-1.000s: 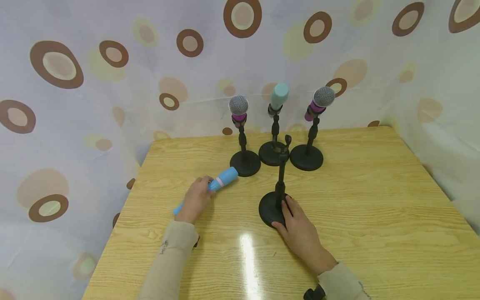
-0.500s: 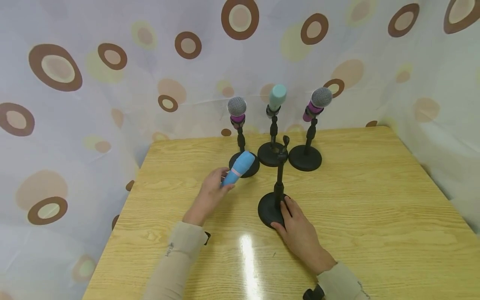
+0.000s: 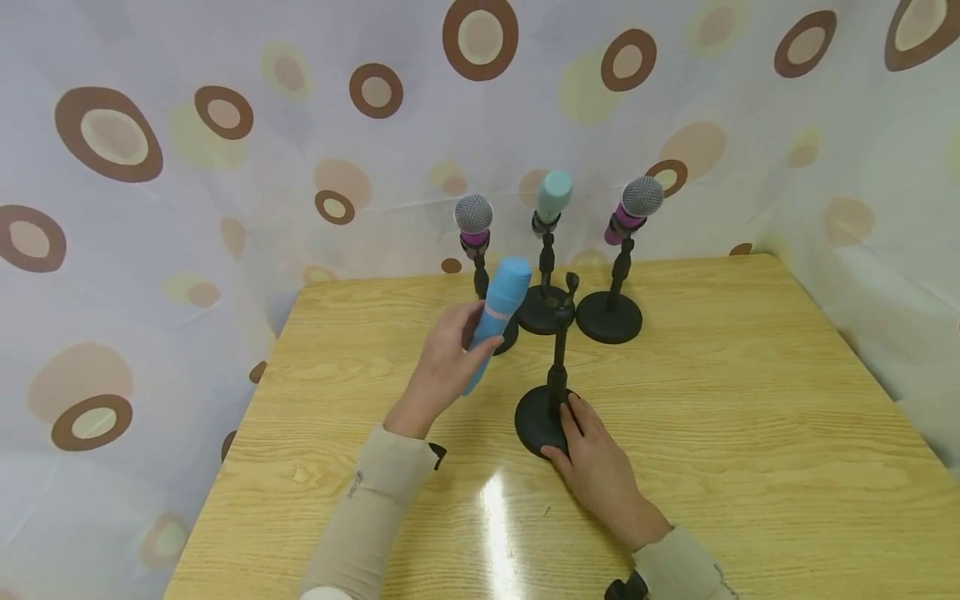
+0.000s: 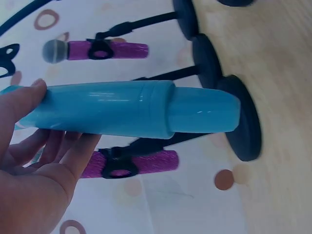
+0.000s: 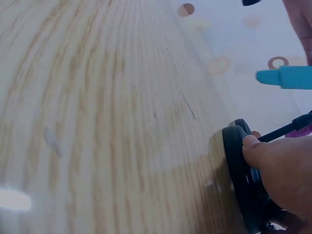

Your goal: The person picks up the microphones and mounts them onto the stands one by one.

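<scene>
A light blue microphone [image 3: 507,292] with a pink band is raised over the table, its head up and leaning right. My left hand [image 3: 441,362] grips it around the body, thumb on one side and fingers on the other in the left wrist view. Upright on the table stands a black microphone stand [image 3: 557,367], its clip holding nothing. My right hand [image 3: 602,467] holds this stand at its round base, with the fingers by the pole and the thumb [image 5: 251,141] at the base's edge. The blue microphone is left of the stand's top in the head view.
Three more black stands stand at the back of the wooden table [image 3: 750,375]. They bear a purple microphone [image 3: 474,215] with a silver head, a mint green microphone [image 3: 555,197] and another purple microphone [image 3: 641,198]. A patterned cloth wall [image 3: 247,183] runs behind.
My left hand has lifted the blue microphone off the table, moved it right and turned it more upright. The right hand and its stand stay in place.
</scene>
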### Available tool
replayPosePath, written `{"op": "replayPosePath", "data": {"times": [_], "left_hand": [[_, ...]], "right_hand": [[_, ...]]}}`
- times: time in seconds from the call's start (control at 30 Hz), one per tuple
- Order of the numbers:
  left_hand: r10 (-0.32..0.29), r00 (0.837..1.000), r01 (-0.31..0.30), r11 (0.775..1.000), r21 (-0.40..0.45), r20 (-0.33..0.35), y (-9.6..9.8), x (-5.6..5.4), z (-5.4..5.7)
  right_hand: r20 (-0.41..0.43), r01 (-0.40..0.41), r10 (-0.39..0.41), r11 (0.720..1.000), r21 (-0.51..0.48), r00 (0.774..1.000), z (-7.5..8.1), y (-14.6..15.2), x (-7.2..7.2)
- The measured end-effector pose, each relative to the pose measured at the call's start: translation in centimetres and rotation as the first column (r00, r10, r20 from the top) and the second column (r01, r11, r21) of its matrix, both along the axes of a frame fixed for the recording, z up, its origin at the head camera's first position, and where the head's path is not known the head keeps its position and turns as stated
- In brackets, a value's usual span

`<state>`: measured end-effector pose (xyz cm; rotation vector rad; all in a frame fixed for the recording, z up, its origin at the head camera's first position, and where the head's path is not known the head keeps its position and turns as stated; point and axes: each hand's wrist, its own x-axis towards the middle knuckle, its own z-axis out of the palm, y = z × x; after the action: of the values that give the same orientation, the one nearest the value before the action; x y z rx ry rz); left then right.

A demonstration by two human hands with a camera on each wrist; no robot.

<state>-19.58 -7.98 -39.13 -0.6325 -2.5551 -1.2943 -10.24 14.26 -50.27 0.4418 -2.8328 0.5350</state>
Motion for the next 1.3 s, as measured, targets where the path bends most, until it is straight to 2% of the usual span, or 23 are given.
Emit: {"op": "replayPosePath", "data": {"times": [0.1,0.23,0.4,0.53,0.7,0.8,0.93,1.03,1.2,1.3], "left_hand": [[-0.022,0.995,0.022,1.0,0.008,-0.095,0.7,-0.3,1.0],[-0.062,0.984,0.07,0.997,0.042,-0.169,1.7,-0.8,2.2],[-0.106,0.979,0.124,0.987,0.098,-0.174,2.9,-1.2,3.3],[-0.101,0.975,0.119,0.989,0.083,-0.199,3.8,-1.4,4.1],[-0.095,0.958,0.123,0.989,0.086,-0.272,5.0,-1.9,5.0],[-0.114,0.95,0.151,0.983,0.108,-0.291,5.5,-2.2,5.4],[-0.175,0.944,0.218,0.967,0.13,-0.281,5.9,-2.4,5.9],[-0.249,0.931,0.301,0.937,0.178,-0.268,5.9,-2.7,6.0],[-0.396,0.879,0.459,0.852,0.251,-0.264,6.0,-3.7,6.3],[-0.455,0.853,0.514,0.817,0.26,-0.256,6.2,-4.2,6.5]], "right_hand": [[0.003,0.002,-0.002,1.0,-0.003,1.0,0.0,0.0,0.1],[-0.005,-0.001,0.001,1.0,-0.006,1.0,-0.1,0.0,0.1],[-0.005,-0.005,0.005,1.0,0.002,1.0,-0.4,0.0,0.1],[-0.002,-0.001,0.001,1.0,0.008,1.0,-0.5,-0.1,0.1],[0.009,0.002,-0.002,1.0,0.016,1.0,-0.5,-0.2,0.2],[0.011,0.001,-0.001,1.0,0.019,1.0,-0.5,-0.2,0.2],[-0.006,-0.003,0.003,1.0,0.019,1.0,-0.5,-0.3,0.1],[-0.016,-0.006,0.007,1.0,0.019,1.0,-0.4,-0.3,0.1],[-0.027,-0.009,0.009,1.0,0.011,1.0,-0.4,-0.1,0.0],[-0.036,-0.011,0.011,1.0,0.005,0.999,-0.4,0.1,0.0]]}}
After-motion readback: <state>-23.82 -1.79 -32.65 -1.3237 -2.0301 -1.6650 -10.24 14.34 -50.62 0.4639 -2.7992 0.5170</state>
